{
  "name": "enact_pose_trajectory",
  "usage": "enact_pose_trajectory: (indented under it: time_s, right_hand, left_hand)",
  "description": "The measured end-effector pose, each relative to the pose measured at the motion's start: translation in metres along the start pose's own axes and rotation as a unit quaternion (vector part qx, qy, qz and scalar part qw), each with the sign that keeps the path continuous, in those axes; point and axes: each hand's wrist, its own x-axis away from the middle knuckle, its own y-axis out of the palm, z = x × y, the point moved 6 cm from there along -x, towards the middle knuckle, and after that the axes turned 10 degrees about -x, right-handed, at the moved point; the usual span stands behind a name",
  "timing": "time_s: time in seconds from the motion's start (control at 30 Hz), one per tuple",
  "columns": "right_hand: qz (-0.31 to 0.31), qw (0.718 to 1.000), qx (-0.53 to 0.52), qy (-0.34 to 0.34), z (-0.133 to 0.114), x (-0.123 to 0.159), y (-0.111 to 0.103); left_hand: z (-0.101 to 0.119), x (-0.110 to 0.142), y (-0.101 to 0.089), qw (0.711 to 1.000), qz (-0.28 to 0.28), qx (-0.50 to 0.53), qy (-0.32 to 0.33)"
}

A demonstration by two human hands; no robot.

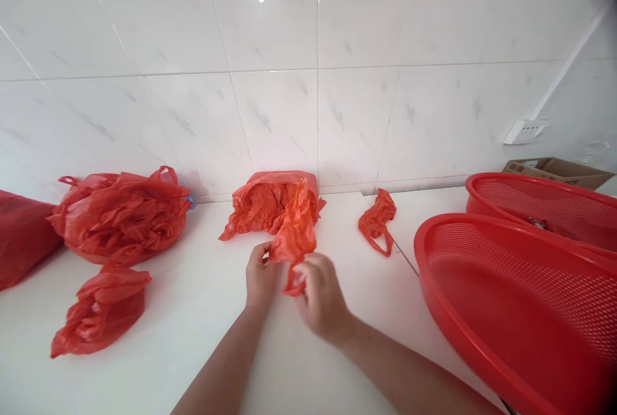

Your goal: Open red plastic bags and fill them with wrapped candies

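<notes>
Between my hands is a crumpled red plastic bag [295, 232], lifted in front of a larger red bag [284, 177] that lies on its side against the wall, stuffed with more red plastic. My left hand [259, 277] pinches the lower left edge of the held bag. Lower and to the right, my right hand [318, 290] is closed on a loop of it that looks like a handle. Whether the held bag is fully apart from the plastic behind it I cannot tell.
A full red bag [125, 216] and a smaller bundle [103, 309] sit on the left of the white table [193, 338]. One crumpled bag [378, 219] lies right of centre. Two red plastic baskets [501, 299] fill the right, with a cardboard box [563, 171] behind.
</notes>
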Motion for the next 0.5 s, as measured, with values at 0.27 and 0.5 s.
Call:
enact_pose_trajectory:
  time_s: [0.27, 0.5]
  right_hand:
    - [0.109, 0.959, 0.003, 0.261, 0.125, 0.001, -0.043]
    - [0.211, 0.909, -0.082, 0.350, 0.143, 0.018, -0.059]
  left_hand:
    - [-0.013, 0.002, -0.013, 0.989, -0.045, 0.089, -0.107]
    - [0.008, 0.010, -0.005, 0.985, -0.114, 0.124, -0.048]
